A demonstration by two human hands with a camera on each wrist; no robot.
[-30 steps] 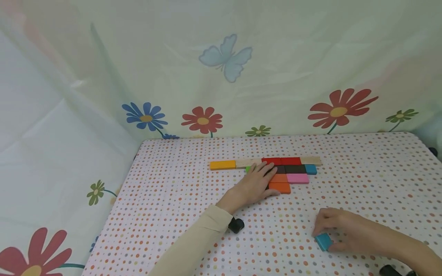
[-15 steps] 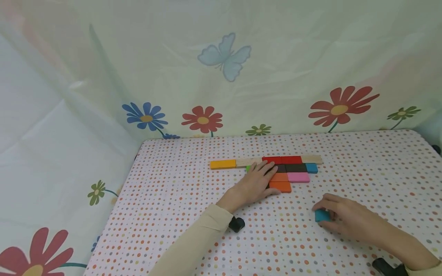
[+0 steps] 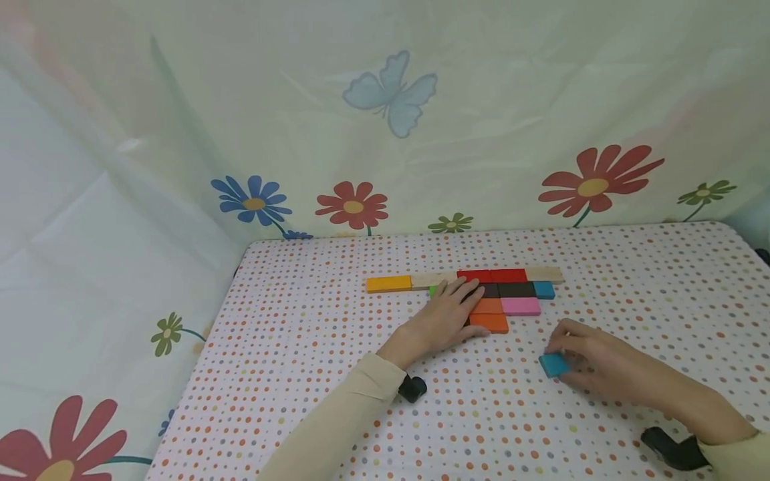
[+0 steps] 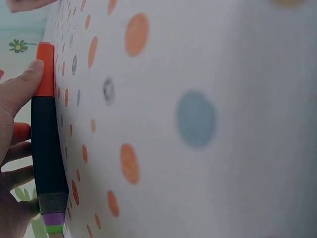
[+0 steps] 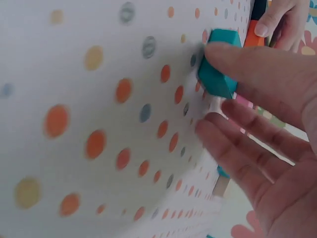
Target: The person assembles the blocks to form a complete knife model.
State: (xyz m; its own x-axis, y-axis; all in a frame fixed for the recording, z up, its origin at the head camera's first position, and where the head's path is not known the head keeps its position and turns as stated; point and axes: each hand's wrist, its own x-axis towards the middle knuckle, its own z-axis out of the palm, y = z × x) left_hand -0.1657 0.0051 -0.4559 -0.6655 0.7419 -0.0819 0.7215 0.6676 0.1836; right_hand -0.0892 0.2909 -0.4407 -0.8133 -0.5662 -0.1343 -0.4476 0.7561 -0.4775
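Observation:
My left hand lies spread over the left part of a flat layout of coloured wooden blocks. Its thumb touches an orange block, also seen in the left wrist view with the thumb on its end. Under the fingers some blocks are hidden. My right hand pinches a small blue block between thumb and fingers, close above the table or touching it; I cannot tell which. The right wrist view shows the thumb across this blue block, with the other fingers extended below it.
The layout's back row has a yellow block, plain wooden ones and red blocks. In front sit a black block, a small blue one and a pink block. A dotted cloth covers the table, with a flowered curtain behind.
My right hand has carried the blue block away from the near edge, slightly left, closer to the layout, and turned it a little. The left hand has stayed in place on the blocks.

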